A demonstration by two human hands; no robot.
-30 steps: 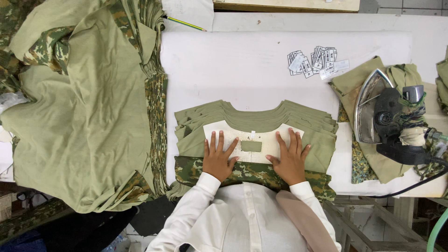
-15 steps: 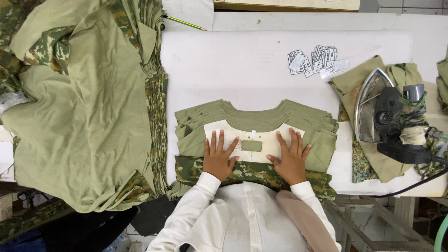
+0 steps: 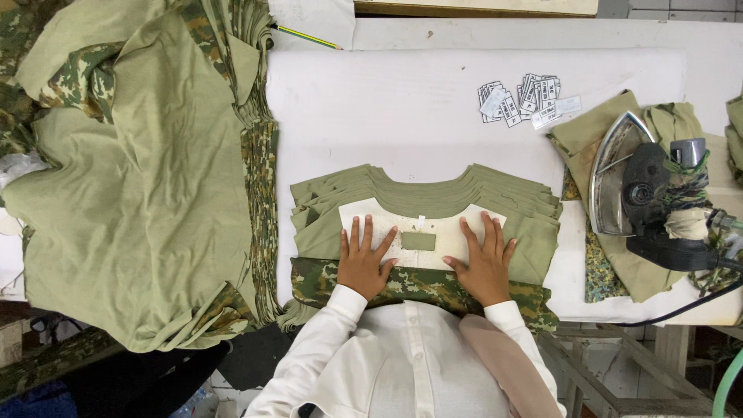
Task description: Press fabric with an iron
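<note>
Two hands lie flat, palms down, fingers spread, on a pale cream card template with a small rectangular window cut in its middle (image 3: 424, 231); neither pinches or grips anything. The left hand (image 3: 364, 259) presses the template's left half, the right hand (image 3: 484, 259) its right half, and the window sits between them, showing olive cloth beneath. Under both palms is a fanned stack of olive-green knit garment pieces with scooped necklines (image 3: 426, 190), necklines pointing away from the fingertips; the template lies just below the top neckline. At the wrists, a camouflage-printed hem band (image 3: 418, 285) edges the stack's near side. Beyond the fingertips, the white padded pressing table (image 3: 402, 108) is bare cloth. Well off past the right hand sits a black-and-steel electric iron tipped on its side (image 3: 646, 197) on folded olive fabric, untouched. Ahead of the right hand, a loose cluster of small white printed labels (image 3: 522, 97) lies apart from the stack. Far past the left hand hangs a large heap of olive and camouflage garments (image 3: 131, 193). Judgement: template appears positioned; no label sits in the window, and the iron is not in hand, so placing and pressing seem still to do.
</note>
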